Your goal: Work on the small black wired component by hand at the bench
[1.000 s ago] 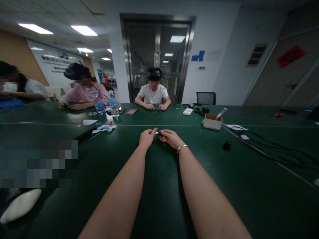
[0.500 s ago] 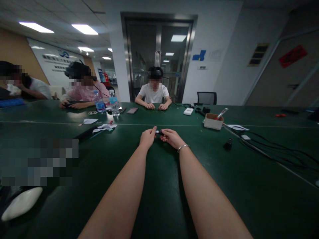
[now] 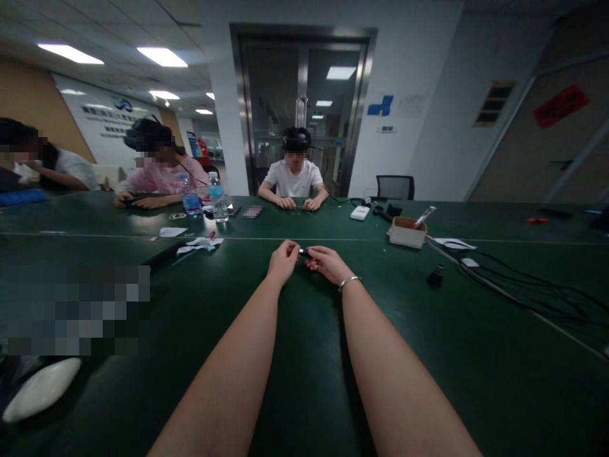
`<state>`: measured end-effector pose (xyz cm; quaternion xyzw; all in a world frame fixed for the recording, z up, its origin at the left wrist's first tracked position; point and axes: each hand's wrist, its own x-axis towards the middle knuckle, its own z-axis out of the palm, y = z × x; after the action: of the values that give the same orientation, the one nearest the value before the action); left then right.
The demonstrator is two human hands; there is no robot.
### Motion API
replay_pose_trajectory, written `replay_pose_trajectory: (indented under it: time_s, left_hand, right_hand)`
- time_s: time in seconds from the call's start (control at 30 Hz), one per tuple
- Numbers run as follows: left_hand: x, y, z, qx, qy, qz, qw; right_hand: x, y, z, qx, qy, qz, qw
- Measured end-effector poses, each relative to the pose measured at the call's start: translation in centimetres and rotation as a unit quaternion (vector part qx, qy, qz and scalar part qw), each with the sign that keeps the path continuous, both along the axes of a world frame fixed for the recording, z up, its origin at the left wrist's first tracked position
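Above the green table, my left hand and my right hand meet around a small black-and-silver piece, too small in the view to name its kind. The fingers of my right hand are closed on its black end. At its shiny end, the thumb and fingers of my left hand are pinched together. Most of the piece is hidden by my fingers. A silver bracelet circles my right wrist.
Right of my hands are a small black object, a cardboard box with a pen-like item, and black cables. Crumpled tissue and water bottles are at left. A white mouse-shaped object lies near left. A person sits opposite.
My left thumb and fingers have shifted slightly at the silver end, with the thumb no longer sticking up. My right hand has stayed in nearly the same place.
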<state>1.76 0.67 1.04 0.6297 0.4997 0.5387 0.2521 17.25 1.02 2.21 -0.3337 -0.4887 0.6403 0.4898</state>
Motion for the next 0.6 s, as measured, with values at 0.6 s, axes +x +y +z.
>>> replay_pose_trajectory:
  time_s: [0.6]
  left_hand:
    - [-0.13,0.70,-0.26,-0.004,-0.036,-0.014,0.999]
  right_hand:
    - [0.03,0.00,-0.04,-0.002,0.001,0.005,1.000]
